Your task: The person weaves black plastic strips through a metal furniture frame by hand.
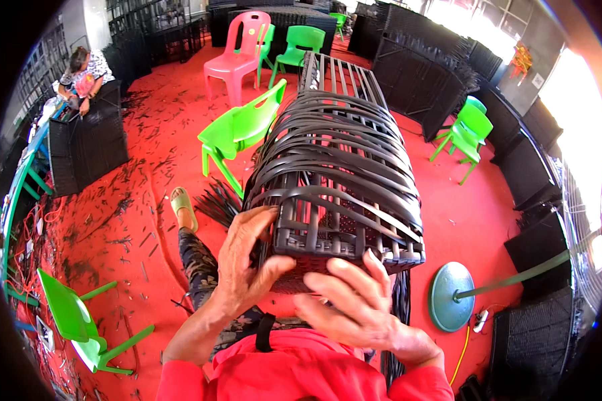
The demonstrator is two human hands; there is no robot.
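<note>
A long black frame (394, 257) stretches away in front of me, part woven at its near end. Loose flat black strips (341, 160) arch across its top in a thick bundle. At the frame's near left corner is my left hand (242, 257), its fingers along the side and its thumb at the front, gripping the corner. My right hand (354, 297) is at the near end with the fingers spread. One fingertip reaches up to the frame's edge; whether it touches I cannot tell. Nothing shows in the right hand.
Green chairs (237, 130) stand left of the frame and at the right (468, 130), beside a pink chair (237, 53) behind. A round stand base (451, 297) sits at right. Strip scraps litter the red floor (160, 134). Another person (83, 73) works on a black panel (87, 144).
</note>
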